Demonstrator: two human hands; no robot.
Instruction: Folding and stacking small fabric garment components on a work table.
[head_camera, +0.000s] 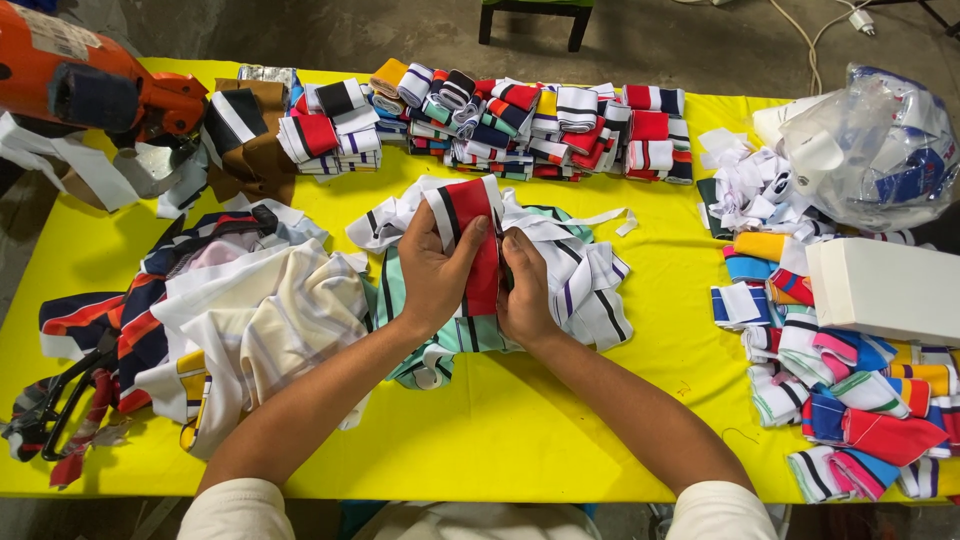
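Head view: both hands meet over the yellow table (520, 440), near its middle. Left hand (435, 275) has its fingers closed on a red strip (478, 250) with black and white stripes; thumb lies across the front. Right hand (525, 290) pinches the same strip at its right edge, fingers together on the cloth. Strip stands roughly upright between the hands, top end sticking up above the fingers.

Step, as I judge it: handling one ribbed strip lifted from the loose pile (575, 270) of white and mint striped pieces right under the hands. Both grips sit low on the strip, so any fold or straightening likely needs a hand to shift up.

Around the strip:
- beyond it, a row of folded stacks (520, 120) along the far table edge
- left of it, a heap of cloth (250, 320) in cream, navy and red
- far left, black scissors (55, 410) at the near corner, orange machine (90, 80) at the far corner
- right of it, more striped pieces (850, 400), a white box (885, 290), a clear plastic bag (880, 145)

Nothing blocks the hands; only the loose pile crowds them, touching both wrists.
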